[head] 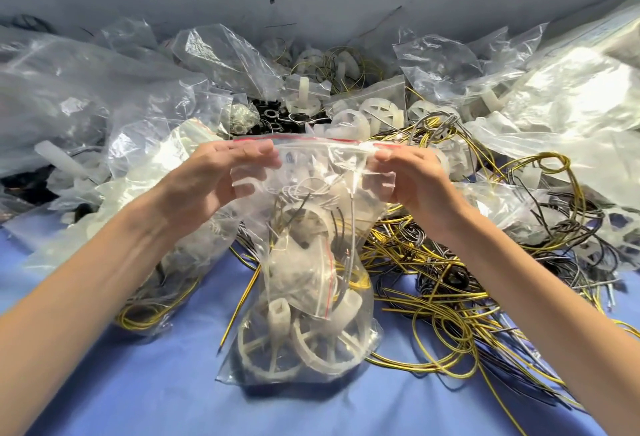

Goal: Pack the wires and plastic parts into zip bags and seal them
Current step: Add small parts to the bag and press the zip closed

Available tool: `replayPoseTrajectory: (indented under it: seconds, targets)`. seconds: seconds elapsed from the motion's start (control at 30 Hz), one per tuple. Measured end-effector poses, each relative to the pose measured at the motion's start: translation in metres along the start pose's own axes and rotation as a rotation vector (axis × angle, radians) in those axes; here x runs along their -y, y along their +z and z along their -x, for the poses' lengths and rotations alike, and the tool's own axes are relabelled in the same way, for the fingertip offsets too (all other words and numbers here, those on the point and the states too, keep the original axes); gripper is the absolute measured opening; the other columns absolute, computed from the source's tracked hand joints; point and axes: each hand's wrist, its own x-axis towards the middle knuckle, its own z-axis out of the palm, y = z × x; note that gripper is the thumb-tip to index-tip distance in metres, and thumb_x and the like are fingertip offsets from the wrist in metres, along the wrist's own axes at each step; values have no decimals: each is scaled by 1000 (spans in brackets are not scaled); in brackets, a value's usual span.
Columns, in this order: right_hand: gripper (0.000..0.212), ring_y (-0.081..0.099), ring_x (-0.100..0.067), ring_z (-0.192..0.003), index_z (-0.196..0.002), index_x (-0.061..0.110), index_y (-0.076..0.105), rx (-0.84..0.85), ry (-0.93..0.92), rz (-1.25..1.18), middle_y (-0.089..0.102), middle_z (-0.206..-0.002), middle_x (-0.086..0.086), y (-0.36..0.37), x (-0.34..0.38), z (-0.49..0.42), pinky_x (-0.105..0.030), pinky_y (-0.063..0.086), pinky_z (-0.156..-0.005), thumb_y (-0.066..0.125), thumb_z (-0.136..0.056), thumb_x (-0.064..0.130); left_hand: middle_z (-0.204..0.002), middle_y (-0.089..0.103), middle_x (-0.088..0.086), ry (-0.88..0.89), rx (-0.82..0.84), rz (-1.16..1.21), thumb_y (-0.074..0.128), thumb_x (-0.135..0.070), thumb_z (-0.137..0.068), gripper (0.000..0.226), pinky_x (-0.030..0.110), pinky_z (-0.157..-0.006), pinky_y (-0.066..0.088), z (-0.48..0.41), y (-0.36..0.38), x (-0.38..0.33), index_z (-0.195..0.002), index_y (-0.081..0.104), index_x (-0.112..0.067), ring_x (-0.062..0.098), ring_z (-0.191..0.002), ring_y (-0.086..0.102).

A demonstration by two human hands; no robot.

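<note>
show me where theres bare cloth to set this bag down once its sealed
The bare blue cloth runs along the near edge, in front of the zip bag and to its left. Crowded: loose wires spread over the right side, and the pile of bags fills everything behind and the far left.

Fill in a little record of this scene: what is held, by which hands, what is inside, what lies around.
held: clear zip bag, red strip on top
left hand: pinches the bag's top edge, left end
right hand: pinches the top edge, right end
inside: white plastic parts and thin wires
surface: blue cloth
around: loose yellow and black wires, heap of clear bags
</note>
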Motion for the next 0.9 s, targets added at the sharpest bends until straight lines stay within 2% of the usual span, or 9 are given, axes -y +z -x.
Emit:
replayPoseTrajectory:
  seconds: [0.07,0.13,0.2,0.33,0.5,0.63,0.73,0.8,0.9]
  targets:
    - [15,51,-10,-58,-67,17,69,6,-23,15,63,-61,7,3,-4,0,-23,38,-54,59,-78,19,-79,71,-11,-4,-9,14,86,-51,-41,39,17,-62,45,-1,4,1,-70,76,-28,-1,-68,60]
    - [19,52,-8,-57,-65,17,70,6,-64,13,62,-61,7,4,-6,0,-26,36,-56,57,-79,19,-76,71,-11,-1,-59,30,82,-41,-53,21,20,-65,43,-1,7,0,-68,76,-28,-1,-67,59]
    - [22,53,-7,-54,-62,17,71,9,-80,14,62,-59,7,3,-5,0,-23,36,-53,55,-79,18,-74,71,-12,20,-113,18,72,-32,-65,5,23,-68,41,-1,9,1,-66,76,-28,-2,-66,59]
    - [21,56,-6,-51,-60,12,68,79,-29,-43,62,-58,5,3,3,-3,-14,39,-45,51,-73,11,-77,71,-10,49,-77,-17,71,-31,-68,5,25,-70,41,0,11,-2,-68,75,-28,-1,-68,59]
    - [16,54,-6,-59,-71,20,74,172,-89,271,67,-66,7,-2,21,-7,-17,37,-54,60,-81,21,-82,71,-9,61,-40,-72,85,-38,-57,29,28,-76,39,1,9,-10,-82,77,-25,1,-72,59]
    - [12,53,-3,-56,-80,15,73,208,-167,383,68,-64,8,-1,32,-3,-14,37,-53,62,-87,15,-70,70,-8,141,-128,-103,83,-28,-61,14,26,-72,39,0,12,-14,-73,77,-24,3,-65,56]
    - [13,57,-3,-59,-83,15,73,235,-155,538,70,-71,6,0,45,-4,-12,42,-57,62,-90,12,-70,71,-8,194,-179,-155,81,-36,-64,14,20,-65,41,0,15,-10,-73,76,-25,2,-64,56]
    - [9,61,-3,-60,-90,11,74,205,-200,649,72,-75,1,5,51,-5,-13,48,-60,65,-89,14,-72,72,-9,222,-161,-186,76,-39,-63,17,12,-62,44,2,21,-8,-75,75,-26,-1,-65,59]
    - [9,60,1,-56,-89,2,74,210,-355,866,70,-70,0,21,49,-4,-14,51,-59,66,-88,6,-79,74,-10,249,-121,-154,76,-29,-65,12,7,-65,46,3,33,-6,-76,76,-25,-3,-75,66]
